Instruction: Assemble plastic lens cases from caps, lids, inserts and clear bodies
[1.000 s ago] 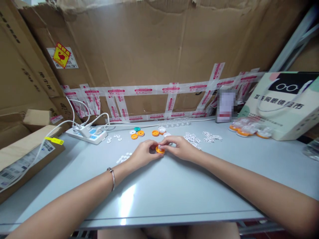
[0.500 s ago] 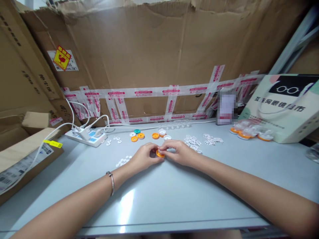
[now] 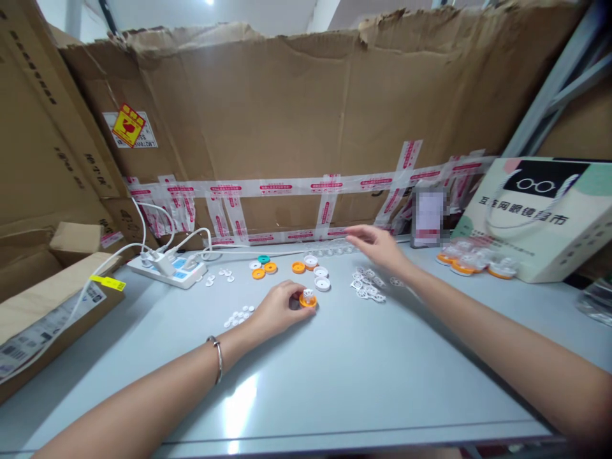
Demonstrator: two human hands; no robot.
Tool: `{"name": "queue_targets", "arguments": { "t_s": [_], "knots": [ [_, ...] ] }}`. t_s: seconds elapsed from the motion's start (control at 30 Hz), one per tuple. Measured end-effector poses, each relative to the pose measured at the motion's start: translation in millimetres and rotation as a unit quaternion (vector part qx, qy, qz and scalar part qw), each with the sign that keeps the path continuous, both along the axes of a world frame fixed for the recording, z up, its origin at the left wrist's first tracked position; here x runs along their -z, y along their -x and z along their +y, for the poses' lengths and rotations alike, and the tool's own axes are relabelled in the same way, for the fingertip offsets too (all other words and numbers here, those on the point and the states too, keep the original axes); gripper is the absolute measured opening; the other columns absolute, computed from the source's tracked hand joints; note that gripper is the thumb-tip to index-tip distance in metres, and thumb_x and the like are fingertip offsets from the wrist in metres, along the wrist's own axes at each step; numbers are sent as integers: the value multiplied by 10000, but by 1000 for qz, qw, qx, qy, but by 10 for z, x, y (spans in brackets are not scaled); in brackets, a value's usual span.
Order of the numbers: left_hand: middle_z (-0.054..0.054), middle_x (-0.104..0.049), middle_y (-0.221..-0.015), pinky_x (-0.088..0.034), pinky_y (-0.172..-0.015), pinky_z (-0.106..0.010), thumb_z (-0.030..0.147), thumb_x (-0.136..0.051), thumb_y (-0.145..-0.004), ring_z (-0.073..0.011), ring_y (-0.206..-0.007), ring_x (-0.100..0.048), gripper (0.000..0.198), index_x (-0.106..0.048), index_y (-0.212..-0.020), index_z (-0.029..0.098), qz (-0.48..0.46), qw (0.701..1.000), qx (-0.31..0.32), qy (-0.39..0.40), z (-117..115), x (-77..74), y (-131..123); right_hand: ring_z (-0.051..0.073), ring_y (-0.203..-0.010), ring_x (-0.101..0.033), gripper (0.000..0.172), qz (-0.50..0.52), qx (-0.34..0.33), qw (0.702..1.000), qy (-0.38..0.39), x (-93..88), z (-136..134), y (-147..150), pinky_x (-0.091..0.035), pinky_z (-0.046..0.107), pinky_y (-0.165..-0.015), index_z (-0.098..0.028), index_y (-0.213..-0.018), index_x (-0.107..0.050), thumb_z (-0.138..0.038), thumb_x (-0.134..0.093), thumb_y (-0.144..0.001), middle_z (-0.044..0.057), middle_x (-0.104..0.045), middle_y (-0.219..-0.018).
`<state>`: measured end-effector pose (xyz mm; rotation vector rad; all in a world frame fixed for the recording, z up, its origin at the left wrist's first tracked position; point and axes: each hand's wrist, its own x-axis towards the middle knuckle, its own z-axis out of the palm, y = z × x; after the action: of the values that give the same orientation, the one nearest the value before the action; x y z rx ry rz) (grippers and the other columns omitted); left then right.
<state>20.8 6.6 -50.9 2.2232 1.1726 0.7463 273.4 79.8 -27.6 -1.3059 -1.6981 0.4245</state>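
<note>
My left hand (image 3: pixel 282 305) rests on the table, its thumb and fingers closed round the rim of an orange round plastic base (image 3: pixel 308 303). A small white piece (image 3: pixel 308 294) stands up in the middle of that base. My right hand (image 3: pixel 375 245) is at the back of the table with its fingers stretched out, and nothing shows in it. Its fingertips are close to a row of clear plastic covers (image 3: pixel 329 250). Below the right hand lies a pile of flat white cut-out discs (image 3: pixel 366 285). Small white round pieces (image 3: pixel 238 316) are scattered left of my left hand.
Orange, white and green round bases (image 3: pixel 270 268) lie behind my left hand. A white power strip (image 3: pixel 176 271) with cables is at the left. Several covered pieces (image 3: pixel 461 259), a phone (image 3: pixel 429 217) and a paper bag (image 3: pixel 530 217) stand right. A large cardboard box (image 3: pixel 268 115) walls the back.
My right hand has let go of the white piece at the orange base and moved back and right to the clear covers. My left hand still holds the base. The view has tilted up slightly.
</note>
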Motion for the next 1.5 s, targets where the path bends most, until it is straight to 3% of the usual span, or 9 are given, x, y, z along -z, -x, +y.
{"name": "queue_targets", "arguments": {
  "t_s": [0.17, 0.3, 0.4, 0.57, 0.6, 0.7, 0.8, 1.13, 1.5],
  "knots": [
    [-47, -598, -830, -420, -675, -254, 299, -593, -717, -162, -739, -551, 190, -636, -835, 157, 12, 1000, 0, -22, -1, 6, -7, 257, -902, -614, 421, -26, 45, 998, 39, 150, 489, -467, -451, 444, -866, -147, -982, -621, -148, -708, -570, 118, -665, -966],
    [-61, -606, -874, -429, -722, -267, 301, -601, -710, -177, -787, -558, 249, -631, -901, 145, 15, 1000, -6, -17, -7, 0, -10, 249, -855, -622, 384, -18, 50, 997, 52, 329, 590, -440, -459, 435, -853, -137, -914, -619, -108, -708, -541, 110, -669, -908],
    [-73, -612, -913, -430, -751, -277, 309, -601, -713, -186, -822, -563, 277, -626, -934, 144, 15, 1000, -11, -12, -11, -2, -9, 253, -826, -623, 302, 5, 81, 996, 44, 325, 593, -414, -450, 461, -857, -138, -859, -601, -105, -680, -569, 98, -663, -827],
    [-65, -611, -884, -436, -732, -288, 318, -607, -709, -182, -794, -560, 272, -624, -924, 152, 10, 1000, -12, -9, -12, 15, -13, 229, -918, -616, 329, 52, 88, 995, 4, 35, 259, -219, -475, 410, -861, -171, -949, -521, -239, -656, -657, 104, -633, -962],
    [-64, -613, -884, -438, -729, -288, 316, -610, -707, -181, -789, -560, 276, -621, -928, 150, 6, 1000, -12, -7, -13, 17, -14, 208, -905, -621, 326, 59, 54, 997, -2, -26, 121, -112, -487, 382, -850, -184, -932, -514, -275, -665, -658, 88, -633, -967],
    [-59, -625, -896, -441, -741, -287, 297, -622, -702, -178, -802, -569, 341, -589, -1008, 151, -19, 1000, -15, 6, -26, 11, -20, 183, -850, -626, 325, 76, -161, 983, 33, -130, -345, 279, -505, 378, -816, -185, -895, -517, -350, -678, -664, 71, -629, -944],
    [-30, -629, -852, -449, -707, -266, 299, -618, -716, -157, -762, -572, 335, -557, -1017, 165, -49, 999, -1, 22, -42, -1, -19, 171, -901, -607, 264, 27, -256, 965, 60, -108, -689, 586, -485, 375, -857, -191, -921, -548, -337, -641, -721, 59, -626, -970],
    [-19, -629, -856, -443, -682, -239, 262, -604, -734, -140, -752, -577, 320, -512, -1026, 169, -72, 997, 26, 26, -50, -3, -18, 173, -931, -596, 142, -35, -262, 961, 81, 42, -754, 722, -447, 357, -885, -189, -898, -589, -241, -580, -766, 37, -644, -947],
    [-29, -616, -898, -449, -745, -282, 276, -686, -680, -160, -812, -574, 438, -503, -1067, 180, -87, 995, 14, 41, -20, 49, -8, 160, -867, -628, 134, 25, -258, 960, 107, 173, -736, 738, -490, 346, -840, -192, -892, -575, -242, -574, -769, 36, -644, -929]
  ]
}}
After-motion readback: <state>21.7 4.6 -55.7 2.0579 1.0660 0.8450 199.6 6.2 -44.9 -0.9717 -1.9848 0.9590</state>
